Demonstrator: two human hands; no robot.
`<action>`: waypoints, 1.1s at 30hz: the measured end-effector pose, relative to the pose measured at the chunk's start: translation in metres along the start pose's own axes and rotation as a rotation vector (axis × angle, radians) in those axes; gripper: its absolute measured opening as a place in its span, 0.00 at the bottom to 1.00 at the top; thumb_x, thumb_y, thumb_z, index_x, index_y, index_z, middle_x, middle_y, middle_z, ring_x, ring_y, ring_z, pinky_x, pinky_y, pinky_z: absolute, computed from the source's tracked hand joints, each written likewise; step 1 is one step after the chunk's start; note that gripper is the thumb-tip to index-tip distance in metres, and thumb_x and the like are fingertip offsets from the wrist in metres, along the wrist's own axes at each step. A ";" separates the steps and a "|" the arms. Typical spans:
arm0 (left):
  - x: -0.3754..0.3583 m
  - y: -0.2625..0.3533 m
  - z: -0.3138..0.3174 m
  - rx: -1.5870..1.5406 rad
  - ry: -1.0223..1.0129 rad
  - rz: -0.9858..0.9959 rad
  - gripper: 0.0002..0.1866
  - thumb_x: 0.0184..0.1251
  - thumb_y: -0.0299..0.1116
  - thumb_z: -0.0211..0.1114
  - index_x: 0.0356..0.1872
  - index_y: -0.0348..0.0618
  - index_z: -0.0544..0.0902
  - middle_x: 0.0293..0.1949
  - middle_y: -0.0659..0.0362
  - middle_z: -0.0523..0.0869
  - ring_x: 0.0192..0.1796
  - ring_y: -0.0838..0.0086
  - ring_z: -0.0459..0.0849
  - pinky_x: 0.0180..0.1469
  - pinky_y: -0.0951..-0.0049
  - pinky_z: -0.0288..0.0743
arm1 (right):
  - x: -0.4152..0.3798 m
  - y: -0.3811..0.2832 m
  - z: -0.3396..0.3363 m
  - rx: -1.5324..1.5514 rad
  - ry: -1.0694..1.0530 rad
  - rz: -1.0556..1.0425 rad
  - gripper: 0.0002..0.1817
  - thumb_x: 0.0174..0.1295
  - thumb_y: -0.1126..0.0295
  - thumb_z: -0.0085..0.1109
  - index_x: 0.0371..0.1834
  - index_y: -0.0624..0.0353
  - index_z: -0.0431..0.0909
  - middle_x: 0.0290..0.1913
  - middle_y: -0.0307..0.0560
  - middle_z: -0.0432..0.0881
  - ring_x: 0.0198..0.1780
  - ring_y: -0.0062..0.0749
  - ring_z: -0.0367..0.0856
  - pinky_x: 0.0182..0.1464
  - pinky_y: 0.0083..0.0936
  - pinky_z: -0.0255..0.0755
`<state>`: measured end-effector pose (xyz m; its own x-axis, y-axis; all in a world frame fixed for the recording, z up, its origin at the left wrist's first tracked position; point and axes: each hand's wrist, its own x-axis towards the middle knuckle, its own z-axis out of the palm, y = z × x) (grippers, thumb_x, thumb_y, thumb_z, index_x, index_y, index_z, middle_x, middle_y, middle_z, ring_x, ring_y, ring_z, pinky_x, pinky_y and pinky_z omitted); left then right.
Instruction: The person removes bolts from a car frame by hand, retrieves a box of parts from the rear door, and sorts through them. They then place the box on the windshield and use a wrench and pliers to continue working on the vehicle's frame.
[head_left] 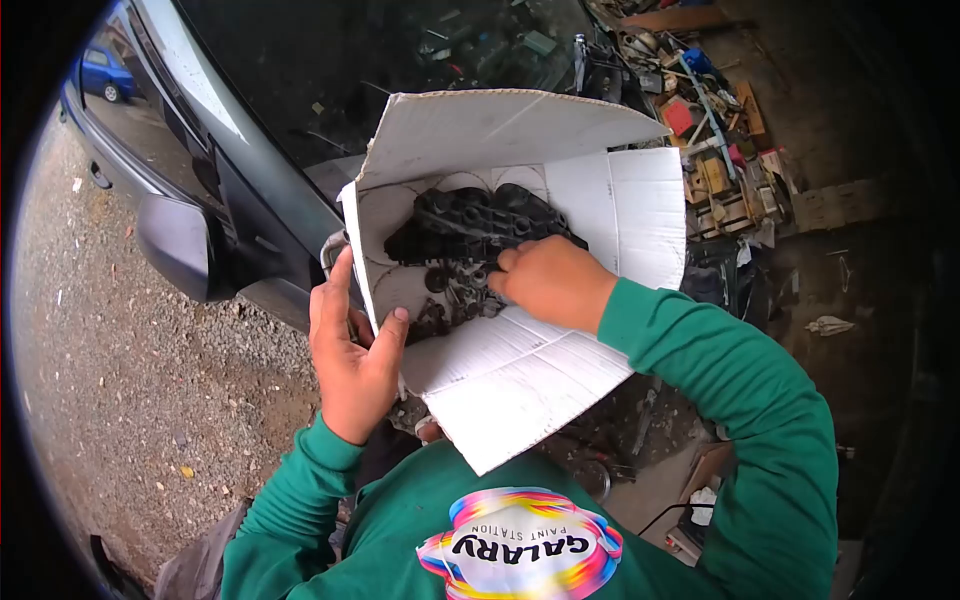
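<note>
A white cardboard box (645, 205) with its flaps folded out is in front of me. My left hand (355, 350) grips its left wall, thumb on the inner side and fingers outside. Inside lies a large dark engine part (480, 222), greasy and ribbed. Small metal parts (462, 290), several of them, are heaped on the near side of it. Over this heap is my right hand (555, 283), its fingers curled down among the pieces; what is between its fingertips is hidden.
A dark car with a side mirror (180, 245) stands at left, its windshield (330, 60) behind the box. Gravel (190, 400) covers the ground at left. Piled tools and scrap parts (710, 130) lie at the upper right. A blue car (105, 72) is farther off.
</note>
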<state>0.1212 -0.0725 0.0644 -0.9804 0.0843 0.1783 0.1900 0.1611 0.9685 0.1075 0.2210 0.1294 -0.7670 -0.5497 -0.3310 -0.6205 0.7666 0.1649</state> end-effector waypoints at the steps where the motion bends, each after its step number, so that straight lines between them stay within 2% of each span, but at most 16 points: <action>1: -0.001 -0.001 0.000 -0.002 -0.003 -0.002 0.45 0.65 0.22 0.77 0.86 0.40 0.73 0.50 0.60 0.76 0.37 0.80 0.73 0.40 0.76 0.73 | 0.000 0.000 0.000 0.061 0.017 -0.080 0.11 0.69 0.72 0.58 0.49 0.55 0.89 0.41 0.50 0.88 0.45 0.51 0.93 0.46 0.45 0.88; 3: -0.001 -0.005 0.000 -0.009 -0.011 0.015 0.44 0.66 0.23 0.77 0.86 0.40 0.73 0.50 0.60 0.76 0.37 0.80 0.72 0.41 0.75 0.73 | 0.003 -0.004 0.001 0.126 0.034 -0.158 0.12 0.69 0.71 0.59 0.50 0.55 0.90 0.40 0.49 0.87 0.45 0.50 0.93 0.46 0.44 0.88; 6: 0.000 -0.007 0.002 -0.011 0.002 0.027 0.44 0.67 0.25 0.77 0.86 0.40 0.73 0.49 0.60 0.76 0.37 0.79 0.71 0.41 0.75 0.72 | 0.007 -0.007 0.001 0.199 -0.091 -0.202 0.17 0.68 0.72 0.59 0.56 0.54 0.92 0.42 0.50 0.89 0.45 0.50 0.93 0.47 0.46 0.88; 9: 0.000 -0.006 0.001 -0.015 0.001 0.018 0.43 0.67 0.26 0.78 0.85 0.39 0.74 0.49 0.60 0.76 0.37 0.79 0.71 0.41 0.75 0.72 | 0.005 -0.002 0.006 0.234 -0.155 -0.149 0.18 0.67 0.71 0.60 0.55 0.52 0.95 0.43 0.52 0.91 0.46 0.51 0.94 0.49 0.48 0.88; 11: -0.001 -0.009 0.001 -0.023 0.002 0.000 0.43 0.67 0.27 0.78 0.85 0.39 0.74 0.49 0.60 0.76 0.38 0.79 0.71 0.41 0.75 0.72 | 0.003 0.006 0.004 0.071 -0.201 -0.135 0.15 0.66 0.70 0.62 0.49 0.53 0.96 0.44 0.53 0.93 0.46 0.52 0.94 0.49 0.49 0.88; 14: 0.000 -0.006 -0.002 0.052 -0.007 0.034 0.43 0.66 0.25 0.78 0.85 0.39 0.74 0.49 0.60 0.76 0.37 0.80 0.71 0.41 0.75 0.72 | -0.004 0.016 0.001 0.093 -0.212 -0.106 0.14 0.66 0.70 0.62 0.46 0.53 0.97 0.44 0.52 0.92 0.46 0.52 0.94 0.49 0.50 0.88; 18: -0.001 -0.005 0.001 -0.029 0.009 -0.009 0.43 0.66 0.24 0.77 0.85 0.39 0.75 0.49 0.60 0.76 0.37 0.80 0.72 0.40 0.75 0.72 | -0.001 0.007 -0.001 0.061 -0.186 -0.119 0.14 0.66 0.70 0.62 0.47 0.53 0.97 0.44 0.52 0.93 0.46 0.52 0.94 0.49 0.50 0.88; 21: -0.002 -0.005 0.002 -0.027 0.013 0.017 0.43 0.66 0.22 0.77 0.84 0.39 0.75 0.49 0.60 0.76 0.36 0.81 0.72 0.39 0.76 0.71 | 0.003 -0.003 -0.001 0.149 -0.135 -0.150 0.14 0.66 0.70 0.62 0.47 0.53 0.96 0.45 0.52 0.93 0.47 0.53 0.94 0.49 0.50 0.88; 23: -0.002 0.002 -0.002 -0.024 -0.064 -0.056 0.39 0.76 0.27 0.74 0.86 0.40 0.72 0.68 0.52 0.80 0.73 0.64 0.79 0.74 0.64 0.73 | 0.004 -0.008 0.001 0.258 -0.167 -0.174 0.13 0.66 0.70 0.62 0.46 0.53 0.96 0.43 0.53 0.93 0.46 0.54 0.94 0.49 0.51 0.88; 24: -0.002 0.003 -0.002 -0.025 -0.066 -0.057 0.39 0.76 0.27 0.74 0.86 0.40 0.72 0.68 0.52 0.80 0.73 0.64 0.79 0.74 0.64 0.73 | 0.004 -0.008 0.004 0.260 -0.169 -0.173 0.13 0.66 0.70 0.62 0.46 0.53 0.96 0.43 0.53 0.93 0.46 0.54 0.94 0.49 0.51 0.88; 26: -0.001 0.003 -0.002 0.020 -0.053 -0.032 0.39 0.75 0.26 0.75 0.86 0.40 0.72 0.67 0.53 0.80 0.68 0.67 0.81 0.69 0.68 0.76 | 0.006 -0.007 0.008 0.161 -0.192 -0.163 0.10 0.63 0.71 0.62 0.34 0.57 0.93 0.38 0.55 0.94 0.43 0.55 0.95 0.46 0.51 0.88; 27: 0.000 0.002 -0.001 0.020 -0.050 -0.035 0.39 0.75 0.26 0.75 0.86 0.40 0.72 0.67 0.53 0.80 0.68 0.67 0.81 0.69 0.68 0.76 | 0.006 -0.007 0.004 0.161 -0.194 -0.166 0.10 0.63 0.71 0.62 0.34 0.57 0.93 0.38 0.55 0.94 0.43 0.55 0.95 0.46 0.51 0.88; 29: 0.002 -0.001 0.003 -0.037 0.014 0.015 0.43 0.67 0.23 0.78 0.85 0.39 0.75 0.50 0.60 0.77 0.36 0.82 0.72 0.39 0.76 0.72 | 0.006 -0.005 -0.004 0.093 -0.229 -0.156 0.10 0.63 0.71 0.62 0.34 0.57 0.93 0.37 0.55 0.94 0.43 0.55 0.95 0.46 0.51 0.88; 33: 0.001 0.001 0.001 -0.049 0.015 0.000 0.42 0.67 0.23 0.78 0.85 0.39 0.75 0.50 0.60 0.77 0.36 0.82 0.72 0.39 0.76 0.72 | -0.005 0.009 -0.014 0.050 -0.210 -0.132 0.09 0.63 0.71 0.62 0.33 0.57 0.93 0.36 0.55 0.93 0.42 0.55 0.95 0.46 0.50 0.88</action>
<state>0.1206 -0.0716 0.0658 -0.9811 0.0699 0.1805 0.1876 0.1125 0.9758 0.1037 0.2260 0.1451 -0.6263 -0.5690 -0.5328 -0.6999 0.7114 0.0629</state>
